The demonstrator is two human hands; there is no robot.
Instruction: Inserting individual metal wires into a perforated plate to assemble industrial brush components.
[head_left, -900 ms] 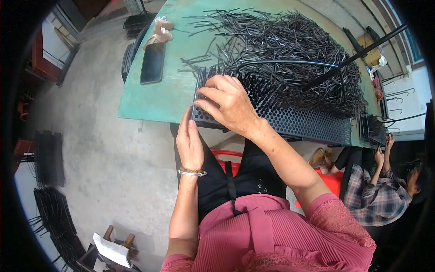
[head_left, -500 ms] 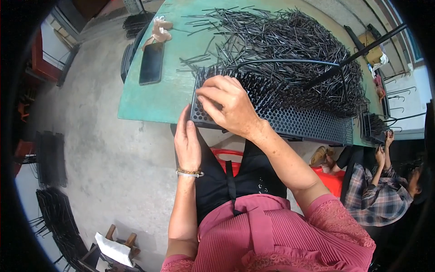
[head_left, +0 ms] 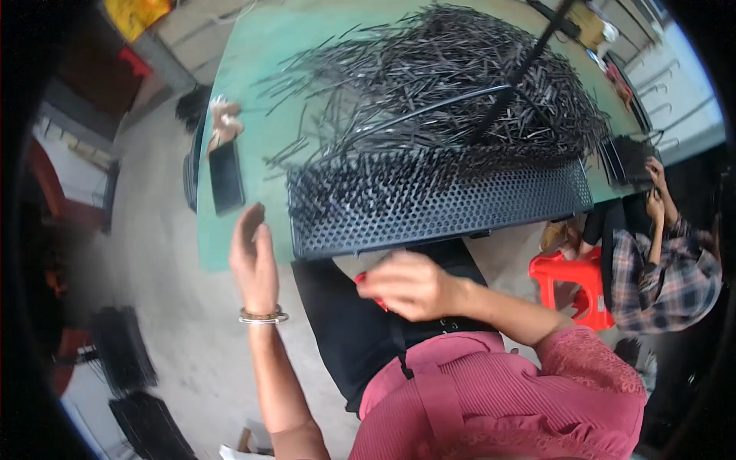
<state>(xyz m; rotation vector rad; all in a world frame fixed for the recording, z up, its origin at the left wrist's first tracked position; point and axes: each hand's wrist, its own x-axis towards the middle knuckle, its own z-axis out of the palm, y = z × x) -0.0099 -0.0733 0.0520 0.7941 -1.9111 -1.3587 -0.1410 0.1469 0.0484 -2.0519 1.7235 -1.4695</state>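
A long black perforated rack [head_left: 429, 211] lies along the near edge of the table, with many thin dark rods standing in its far holes. Behind it spreads a large heap of loose dark rods [head_left: 452, 84]. My left hand [head_left: 255, 264], fingers stretched out and holding nothing, hovers at the table's near edge, left of the rack and apart from it. Over my lap, just nearer than the rack, is my right hand [head_left: 414, 285]. Its fingers curl but are smeared by motion, and anything between them cannot be made out.
A dark phone [head_left: 226, 178] lies on the green table [head_left: 253, 69] at the left. A black bar [head_left: 521, 69] slants over the heap. At the right, a person [head_left: 663, 268] in a plaid shirt works at another dark rack [head_left: 630, 161], near a red stool [head_left: 571, 287].
Both hands have left the rack's left end: the right came back toward my lap, the left moved left and off the rack. My view has shifted and turned.
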